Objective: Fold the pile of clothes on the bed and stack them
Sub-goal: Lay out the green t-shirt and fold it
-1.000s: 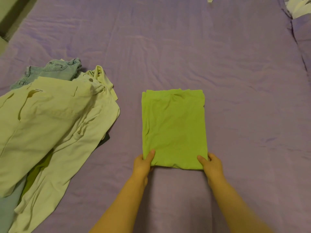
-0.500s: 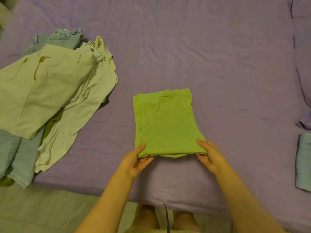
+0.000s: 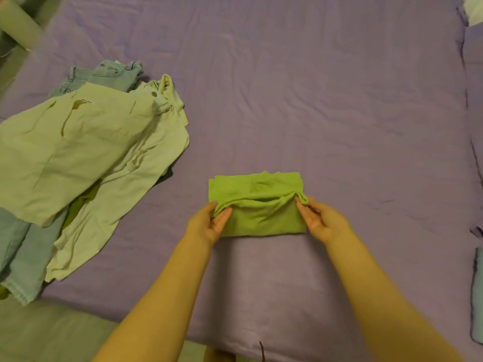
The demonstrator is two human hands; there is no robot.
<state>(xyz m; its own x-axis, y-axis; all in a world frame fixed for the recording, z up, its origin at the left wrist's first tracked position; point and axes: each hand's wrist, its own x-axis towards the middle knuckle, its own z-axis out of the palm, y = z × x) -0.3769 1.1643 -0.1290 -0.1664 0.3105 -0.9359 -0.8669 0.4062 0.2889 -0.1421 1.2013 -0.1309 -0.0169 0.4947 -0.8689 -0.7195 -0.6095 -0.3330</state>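
Bright green garment (image 3: 257,202) near the front edge of the purple bed (image 3: 313,100), partly folded, near half doubled over the far half. Left hand (image 3: 209,223) pinching the raised fold at its left end, thumb over the cloth. Right hand (image 3: 320,218) pinching the bunched right corner of the same fold, fingers (image 3: 303,210) curled on the cloth. Well apart on the left: loose pile with pale yellow-green trousers (image 3: 78,152) on top, blue jeans (image 3: 104,77) underneath. At the right edge, a pale blue cloth (image 3: 477,296).
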